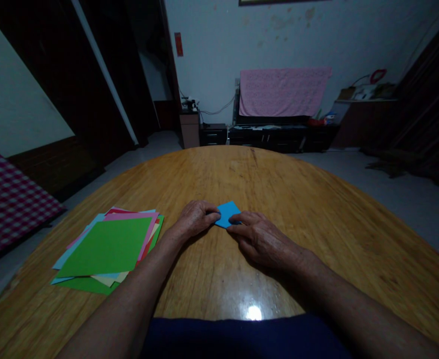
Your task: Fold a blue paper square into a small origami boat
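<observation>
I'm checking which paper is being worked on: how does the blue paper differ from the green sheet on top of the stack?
The blue paper looks much smaller than the green sheet. The left hand and right hand both touch the blue paper, while no fingers touch the green sheet. The blue paper has a several-cornered outline; the green sheet looks four-sided. Both look plainly coloured.

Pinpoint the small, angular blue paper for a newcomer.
On the round brown wooden table, find the bare left hand and bare right hand. Between them lies the angular blue paper, smaller than the multicoloured, green-topped paper stack at left.
</observation>
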Demonstrator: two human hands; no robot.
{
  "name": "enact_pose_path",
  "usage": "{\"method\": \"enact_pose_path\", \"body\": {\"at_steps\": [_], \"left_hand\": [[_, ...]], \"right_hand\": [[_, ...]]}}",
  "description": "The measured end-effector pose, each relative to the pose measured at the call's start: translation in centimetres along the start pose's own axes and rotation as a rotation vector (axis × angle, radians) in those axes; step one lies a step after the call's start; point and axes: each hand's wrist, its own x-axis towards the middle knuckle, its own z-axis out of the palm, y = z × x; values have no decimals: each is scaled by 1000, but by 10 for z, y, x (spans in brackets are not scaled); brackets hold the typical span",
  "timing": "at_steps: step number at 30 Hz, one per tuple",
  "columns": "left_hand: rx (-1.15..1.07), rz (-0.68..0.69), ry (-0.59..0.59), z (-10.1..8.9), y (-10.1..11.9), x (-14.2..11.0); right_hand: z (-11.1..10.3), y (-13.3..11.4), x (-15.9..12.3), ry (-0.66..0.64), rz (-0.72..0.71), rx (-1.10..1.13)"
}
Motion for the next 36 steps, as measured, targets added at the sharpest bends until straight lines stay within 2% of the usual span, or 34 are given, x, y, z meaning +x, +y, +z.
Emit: {"method": "enact_pose_path", "body": {"at_steps": [11, 17, 25, 36], "left_hand": [[39, -8, 41, 5, 0, -1], [-9, 11, 95, 8, -2, -2], [-24, 21, 107, 11, -4, -2], [-21, 21, 122, 11, -1, -2]], "right_hand": [[-1, -1, 0, 8, 3, 14], [1, 2, -1, 13, 0, 24], [1, 3, -1, 13, -10, 42], [-2, -2, 0, -53, 21, 19]]}}
